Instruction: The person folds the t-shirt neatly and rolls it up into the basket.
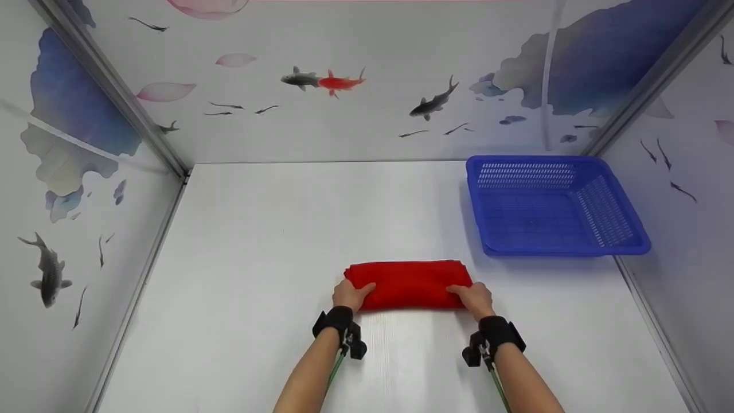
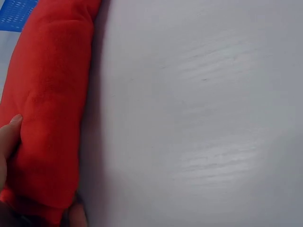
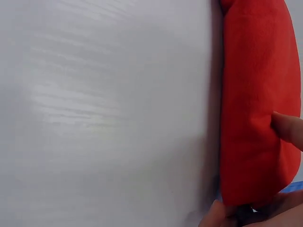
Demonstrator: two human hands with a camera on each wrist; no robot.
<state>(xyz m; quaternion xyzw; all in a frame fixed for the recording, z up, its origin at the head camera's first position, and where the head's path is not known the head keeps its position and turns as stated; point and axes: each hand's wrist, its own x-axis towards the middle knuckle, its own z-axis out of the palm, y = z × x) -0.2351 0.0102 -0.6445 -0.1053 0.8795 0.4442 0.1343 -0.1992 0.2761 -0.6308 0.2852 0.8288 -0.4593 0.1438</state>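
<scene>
A red folded cloth (image 1: 410,285), thick and roughly rectangular, is held between both hands in the middle of the head view. My left hand (image 1: 351,294) grips its left end, thumb on top and fingers around the end. At the opposite end my right hand (image 1: 475,299) grips it the same way. In the left wrist view the thumb presses into the soft red cloth (image 2: 52,104), with a fingertip showing under its end. The right wrist view shows the thumb on the red cloth (image 3: 255,94) and other fingers beneath its end.
A blue plastic basket (image 1: 530,221) with perforated sides stands at the back right of the white table (image 1: 275,229). Around the table rise white walls (image 1: 373,126) painted with fish and petals. Black straps with small cameras sit on both wrists.
</scene>
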